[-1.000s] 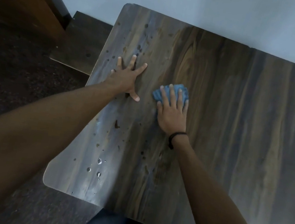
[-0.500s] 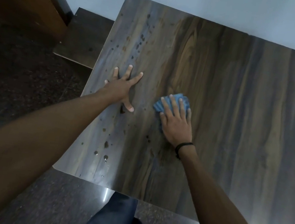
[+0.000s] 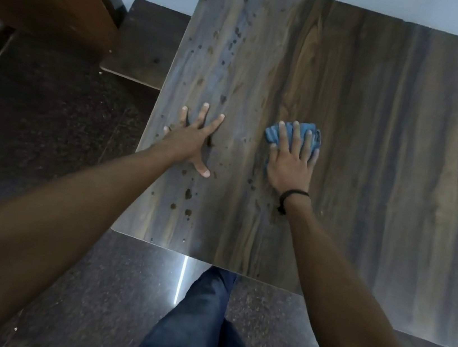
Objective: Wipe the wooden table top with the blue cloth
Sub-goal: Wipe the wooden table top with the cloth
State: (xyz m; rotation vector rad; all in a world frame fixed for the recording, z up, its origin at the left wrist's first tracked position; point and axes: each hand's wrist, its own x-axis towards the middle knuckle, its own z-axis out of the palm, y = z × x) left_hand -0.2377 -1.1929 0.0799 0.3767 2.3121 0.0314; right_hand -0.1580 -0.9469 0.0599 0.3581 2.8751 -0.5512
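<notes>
Head view: our right grip (image 3: 291,164), a bare hand, lies flat with straight fingers on the blue cloth (image 3: 270,136) and presses it onto the wooden tabletop (image 3: 374,135); the fingers curl round nothing. The cloth is bunched under this grip and shows past the fingertips and to their left. A black band (image 3: 292,195) circles the wrist just behind the grip. Our left grip (image 3: 194,142) rests left of the right one, apart from the cloth, palm down with fingers spread near the tabletop's left edge, holding nothing. Dark spots (image 3: 188,194) dot the wood around and behind the left grip. Nearer to us than both grips, a leg in blue trousers (image 3: 201,316) stands on the dark floor (image 3: 53,119).
</notes>
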